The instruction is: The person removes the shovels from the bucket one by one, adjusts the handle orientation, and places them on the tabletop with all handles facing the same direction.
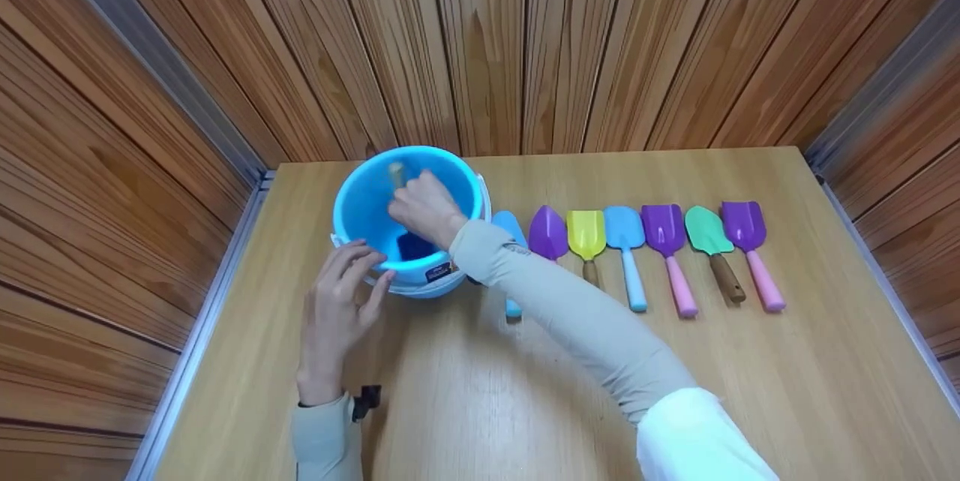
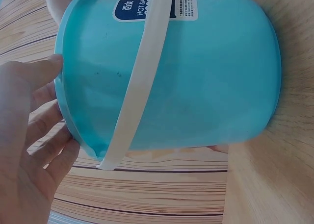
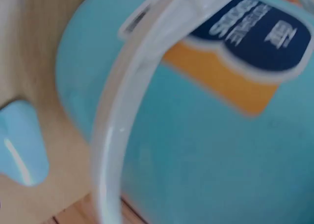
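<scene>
A light-blue bucket (image 1: 349, 203) with a white handle (image 2: 140, 82) stands upright at the table's back left. My left hand (image 1: 341, 301) holds its near-left rim; in the left wrist view, the thumb and fingers (image 2: 64, 160) are spread along that rim. Inside the bucket, my right hand (image 1: 427, 207) grips a toy shovel with a wooden handle (image 1: 396, 173), whose end sticks up past the fist. Low in the bucket shows a dark blue blade (image 1: 414, 246), partly covered by the hand and wrist. The right wrist view shows only the bucket's outside (image 3: 196, 150), not the hand.
Right of the bucket, several toy shovels lie in a row: light blue (image 1: 510, 224), purple (image 1: 549, 232), yellow (image 1: 586, 232), another light blue (image 1: 625, 227), then purple (image 1: 664, 227), green (image 1: 707, 229) and purple (image 1: 744, 224). My right forearm crosses over some handles. Wood-panelled walls (image 1: 480, 46) enclose the table.
</scene>
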Available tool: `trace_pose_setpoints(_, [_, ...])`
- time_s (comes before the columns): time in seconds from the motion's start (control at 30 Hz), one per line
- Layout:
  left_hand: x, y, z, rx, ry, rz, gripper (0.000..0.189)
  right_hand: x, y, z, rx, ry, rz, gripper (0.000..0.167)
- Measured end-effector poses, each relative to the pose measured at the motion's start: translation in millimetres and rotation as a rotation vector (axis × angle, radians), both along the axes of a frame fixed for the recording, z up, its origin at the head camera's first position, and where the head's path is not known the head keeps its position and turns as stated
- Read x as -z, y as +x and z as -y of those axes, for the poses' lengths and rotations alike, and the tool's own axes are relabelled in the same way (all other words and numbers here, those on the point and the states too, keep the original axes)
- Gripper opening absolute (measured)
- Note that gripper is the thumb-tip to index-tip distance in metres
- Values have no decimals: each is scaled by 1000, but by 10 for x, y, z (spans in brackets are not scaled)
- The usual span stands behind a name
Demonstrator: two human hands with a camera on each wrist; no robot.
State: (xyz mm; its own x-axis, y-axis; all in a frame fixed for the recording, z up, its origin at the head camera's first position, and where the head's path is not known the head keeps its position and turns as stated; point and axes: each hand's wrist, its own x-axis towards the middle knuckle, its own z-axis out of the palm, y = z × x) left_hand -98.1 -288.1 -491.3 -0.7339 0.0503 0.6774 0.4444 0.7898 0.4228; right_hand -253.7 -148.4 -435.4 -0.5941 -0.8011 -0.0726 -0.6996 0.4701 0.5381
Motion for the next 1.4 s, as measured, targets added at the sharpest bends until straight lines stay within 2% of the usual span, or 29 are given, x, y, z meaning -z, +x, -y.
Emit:
trace_pose_setpoints(0.17, [-1,6,1,-8,-6,4,31,-25,-20,-43,-16,-42,-93,31])
trace_pose_setpoints(0.4, [-12,18,3,-12,-5,33,29,-14,-28,-61,35,-32,-114,33])
trace_pose_setpoints(0.57, [-27,20,3,-15,-9,42,30,-16,-20,-65,17,-28,-140,28])
trace_pose_setpoints(0.73, [-30,17,-3,-8,-7,38,31,-38,-9,-75,-4,5,-170,32])
trace_pose_setpoints(0.9, [-15,24,-6,-6,12,30,30,-81,-35,-97,54,16,-103,27])
trace_pose_setpoints(1.03, [-20,25,-7,-8,23,40,29,-116,-67,-166,104,-15,-58,29])
trace_pose_setpoints(1.4, [-23,15,0,-7,12,43,30,-455,40,-357,97,-80,-26,25])
